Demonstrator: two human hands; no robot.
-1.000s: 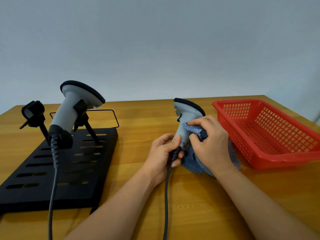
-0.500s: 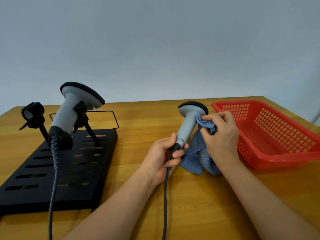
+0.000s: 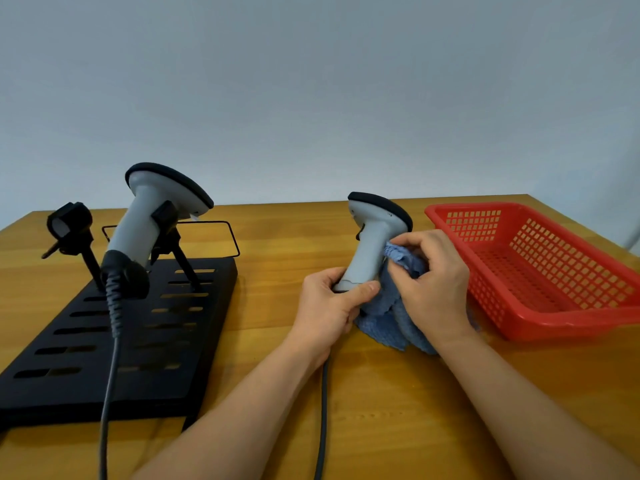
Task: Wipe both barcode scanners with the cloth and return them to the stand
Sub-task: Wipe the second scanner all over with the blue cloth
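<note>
Left hand (image 3: 325, 306) grip closed round scanner (image 3: 372, 244) handle base, steadying it upright; right hand (image 3: 429, 282) grip bunches cloth (image 3: 391, 317) against its neck for wiping.

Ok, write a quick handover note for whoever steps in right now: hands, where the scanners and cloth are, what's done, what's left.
Left hand grips the base of a grey corded barcode scanner, upright over the wooden table.
Right hand presses the crumpled blue cloth against that scanner's handle.
The second grey scanner sits clipped in the black slotted stand; the stand's left holder is empty.
Red plastic basket stands to the right.
Done: wiping of the held scanner is under way. Whether the docked scanner was wiped cannot be told.
Left: finish wiping, return it to the empty holder.
</note>
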